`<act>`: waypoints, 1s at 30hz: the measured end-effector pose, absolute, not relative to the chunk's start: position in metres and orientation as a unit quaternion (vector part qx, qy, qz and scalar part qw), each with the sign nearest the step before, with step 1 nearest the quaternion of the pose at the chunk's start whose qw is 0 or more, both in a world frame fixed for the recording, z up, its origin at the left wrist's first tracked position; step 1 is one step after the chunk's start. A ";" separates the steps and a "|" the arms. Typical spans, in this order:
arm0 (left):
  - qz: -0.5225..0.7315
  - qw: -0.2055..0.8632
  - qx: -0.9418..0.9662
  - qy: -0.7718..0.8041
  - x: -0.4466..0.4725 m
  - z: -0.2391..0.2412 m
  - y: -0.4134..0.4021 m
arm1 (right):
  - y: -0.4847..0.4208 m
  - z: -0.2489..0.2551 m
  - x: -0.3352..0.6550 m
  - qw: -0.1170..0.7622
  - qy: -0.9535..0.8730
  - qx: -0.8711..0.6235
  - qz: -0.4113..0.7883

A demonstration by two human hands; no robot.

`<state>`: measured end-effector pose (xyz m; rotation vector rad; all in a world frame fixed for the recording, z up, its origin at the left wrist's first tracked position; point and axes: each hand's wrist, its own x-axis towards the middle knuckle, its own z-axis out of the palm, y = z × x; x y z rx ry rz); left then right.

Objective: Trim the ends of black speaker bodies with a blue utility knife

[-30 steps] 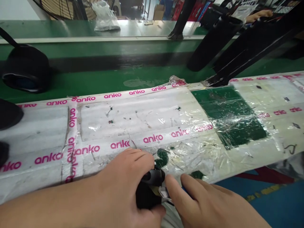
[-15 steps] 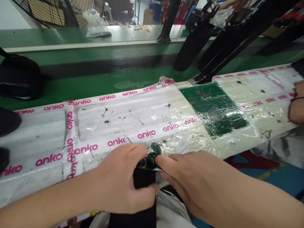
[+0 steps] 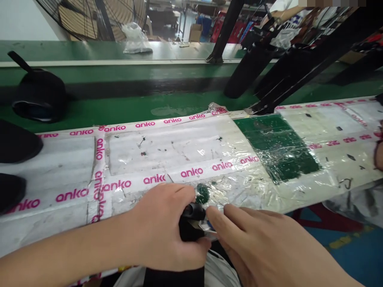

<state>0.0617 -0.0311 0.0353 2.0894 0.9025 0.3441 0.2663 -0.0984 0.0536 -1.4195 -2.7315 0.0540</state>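
Note:
My left hand point(image 3: 170, 227) is wrapped around a long black soft-looking piece point(image 3: 191, 231), held upright at the bench's near edge. A smooth black plastic part point(image 3: 194, 212) with a rounded opening shows at its top, between my thumb and fingers. My right hand point(image 3: 254, 235) is closed beside it, fingertips close to the plastic part. A small shiny pale bit with a touch of blue point(image 3: 208, 226) shows by those fingertips; what they pinch is mostly hidden. The lower end of the black piece runs down toward my lap.
The bench point(image 3: 167, 149) is covered in white sheets and "anko" tape, with a green patch point(image 3: 278, 147). Behind runs a green belt point(image 3: 125, 105) bearing a black strapped roll point(image 3: 40, 95) and black cylinders point(image 3: 247, 73). Dark rounded ends point(image 3: 18, 141) lie left. Another person's wrist point(image 3: 379, 153) shows right.
The whole view has shifted, so the bench and hands sit lower and further right. My right fingertips have moved slightly apart from the black plastic part. My left hand keeps its grip.

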 end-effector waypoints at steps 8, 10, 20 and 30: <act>0.128 0.420 0.826 0.354 0.061 0.034 -0.031 | -0.103 0.055 0.271 -0.025 -0.885 -0.461 0.054; 0.130 0.415 0.827 0.357 0.061 0.034 -0.030 | -0.104 0.056 0.272 -0.024 -0.884 -0.463 0.055; 0.125 0.422 0.824 0.357 0.061 0.034 -0.031 | -0.103 0.056 0.273 -0.027 -0.884 -0.466 0.040; 0.126 0.422 0.825 0.354 0.058 0.033 -0.031 | -0.108 0.053 0.270 -0.054 -0.875 -0.477 0.070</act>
